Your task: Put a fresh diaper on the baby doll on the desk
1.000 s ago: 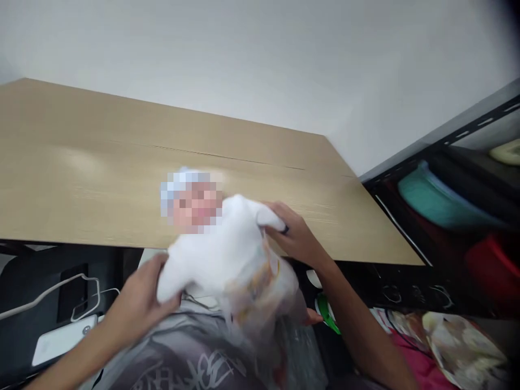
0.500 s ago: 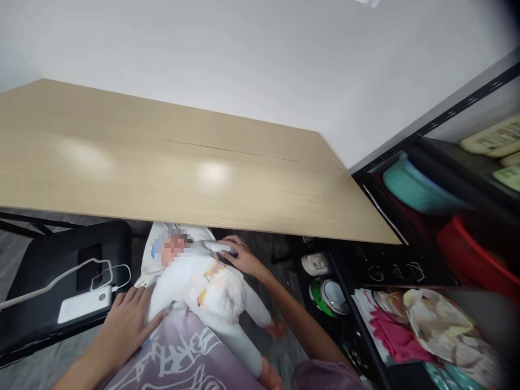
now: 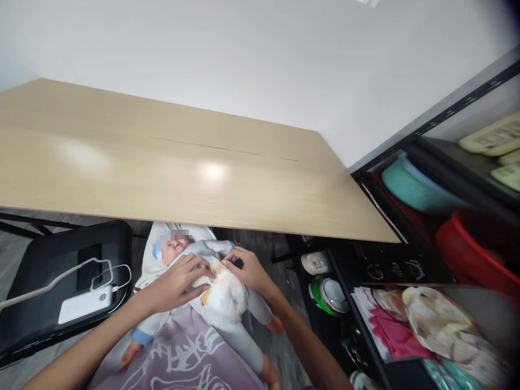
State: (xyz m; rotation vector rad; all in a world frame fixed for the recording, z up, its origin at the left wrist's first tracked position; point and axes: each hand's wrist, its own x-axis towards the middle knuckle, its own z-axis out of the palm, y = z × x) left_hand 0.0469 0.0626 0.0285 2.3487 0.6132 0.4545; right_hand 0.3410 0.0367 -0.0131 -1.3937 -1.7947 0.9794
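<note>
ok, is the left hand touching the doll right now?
Touching. The head view shows the left hand lying flat on the chest of the doll, with its fingers spread over the white suit and no gap visible.

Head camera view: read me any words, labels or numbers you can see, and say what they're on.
None can be read.
Purple fabric: white graffiti-style lettering, not legible.
Doll's diaper: coloured print, blurred.
Cream packs at upper right: printed lines, too small.
</note>
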